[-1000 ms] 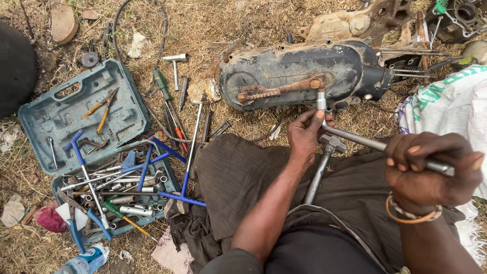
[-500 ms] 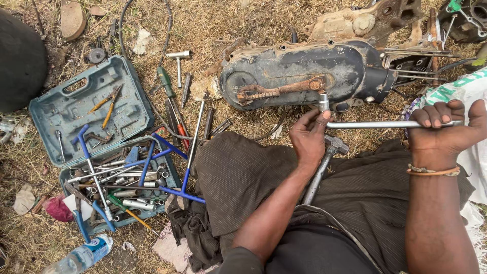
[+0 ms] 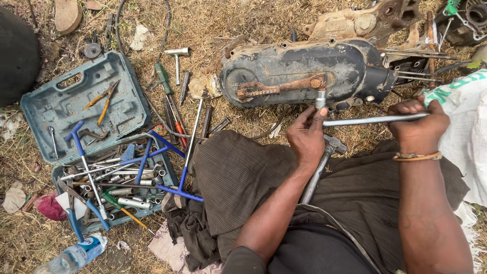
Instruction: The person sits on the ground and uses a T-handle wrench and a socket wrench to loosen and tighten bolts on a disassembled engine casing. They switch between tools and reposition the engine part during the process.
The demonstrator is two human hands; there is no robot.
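Observation:
A dirty black engine cover (image 3: 304,73) with a rusty kick lever (image 3: 276,87) lies on dry grass in front of me. My left hand (image 3: 307,134) holds the head of a silver L-shaped socket wrench (image 3: 355,121) where its socket (image 3: 320,99) sits against the cover's lower edge. My right hand (image 3: 418,127) is closed around the far end of the wrench's long handle, which runs level to the right. A hammer (image 3: 322,165) rests on my lap under the left hand.
An open teal toolbox (image 3: 83,109) full of wrenches, sockets and blue T-handles (image 3: 152,157) lies at left. Screwdrivers and loose tools (image 3: 175,96) lie beside it. More engine parts (image 3: 365,23) sit at the back, a white sack (image 3: 464,122) at right, a plastic bottle (image 3: 71,256) bottom left.
My right hand swung the wrench handle up from a low, slanted position until it lies level. The left hand stayed on the wrench head at the cover.

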